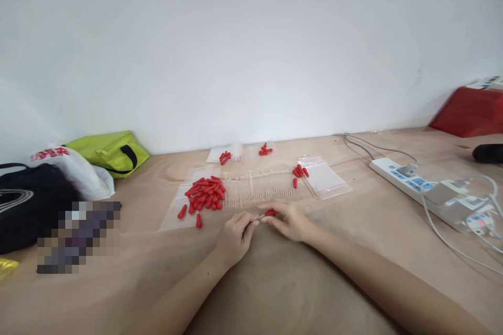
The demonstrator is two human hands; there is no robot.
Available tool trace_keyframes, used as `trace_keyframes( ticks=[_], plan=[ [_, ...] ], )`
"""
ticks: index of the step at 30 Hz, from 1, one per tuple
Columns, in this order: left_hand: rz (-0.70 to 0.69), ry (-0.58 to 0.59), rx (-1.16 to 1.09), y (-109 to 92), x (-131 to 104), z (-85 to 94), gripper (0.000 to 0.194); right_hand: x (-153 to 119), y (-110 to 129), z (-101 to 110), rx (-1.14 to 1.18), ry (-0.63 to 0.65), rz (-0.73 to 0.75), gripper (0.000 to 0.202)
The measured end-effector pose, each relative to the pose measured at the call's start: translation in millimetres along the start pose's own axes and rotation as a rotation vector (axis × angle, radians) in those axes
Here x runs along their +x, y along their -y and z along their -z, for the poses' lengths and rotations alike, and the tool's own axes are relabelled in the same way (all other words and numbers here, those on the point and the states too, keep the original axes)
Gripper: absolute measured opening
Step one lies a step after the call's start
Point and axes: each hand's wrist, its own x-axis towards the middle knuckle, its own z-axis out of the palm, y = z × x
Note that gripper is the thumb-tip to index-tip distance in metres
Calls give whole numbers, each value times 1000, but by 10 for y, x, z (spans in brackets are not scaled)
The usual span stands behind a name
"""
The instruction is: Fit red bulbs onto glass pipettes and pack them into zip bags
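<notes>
Between my hands is a dropper: a thin clear tube (260, 218) meeting a red rubber bulb (270, 213). My left hand (237, 233) pinches the tube near its end, and my right hand (288, 221) has its fingers closed around the bulb. Just beyond lies a long row of thin clear tubes (259, 187), side by side. A heap of loose red bulbs (204, 193) rests on a plastic sheet (173, 218) left of the row. Right of it, several droppers with red bulbs (301, 171) lie by a clear zip bag (324, 180).
Farther back are small bags with red bulbs (225, 157) and more bulbs (265, 150). A power strip (396, 175) with plugs and cables stands right. Black bag (35, 204), white bag (84, 172) and lime-green bag (102, 149) sit left; a red bag (467, 112) is far right.
</notes>
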Motion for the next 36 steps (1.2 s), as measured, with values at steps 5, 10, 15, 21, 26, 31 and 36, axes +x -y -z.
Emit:
trace_keyframes(
  ticks=[5,10,15,21,26,31,36],
  plan=[
    [106,16,-128,-32,50,21,17,30,17,-146,415,-271,-225,24],
    [71,56,-137,8,34,30,27,151,-69,-60,420,-301,-270,27],
    [58,131,-143,17,23,24,24,405,-429,702,-139,-308,-368,31],
    [22,197,-140,3,41,19,14,371,-893,1213,-788,-117,-648,25],
    [23,201,-137,19,38,11,14,277,-1055,1086,-803,-70,-661,30],
    [29,204,-136,25,31,-2,15,306,-967,1099,-812,-114,-692,38],
    [32,207,-133,33,28,-7,15,386,-754,1069,-786,-17,-571,25]
  ],
)
